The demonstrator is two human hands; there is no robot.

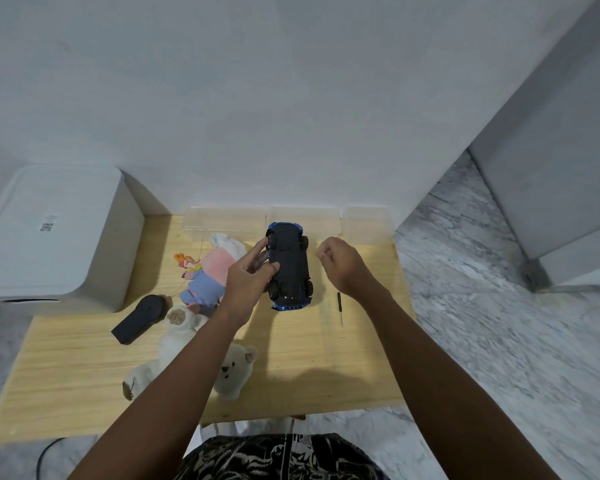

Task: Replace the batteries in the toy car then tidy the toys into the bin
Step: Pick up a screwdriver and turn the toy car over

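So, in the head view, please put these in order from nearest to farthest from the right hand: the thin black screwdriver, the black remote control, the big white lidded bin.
From the right hand:
1. The thin black screwdriver, lying on the wooden table just below the hand's wrist.
2. The black remote control, on the table's left part, beyond the toys.
3. The big white lidded bin, at the far left edge.

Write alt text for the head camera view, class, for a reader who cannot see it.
A person's left hand holds a blue toy car upside down above a wooden table, while the right hand hovers beside it with curled fingers. A small screwdriver, soft toys, a black remote and clear boxes lie around.
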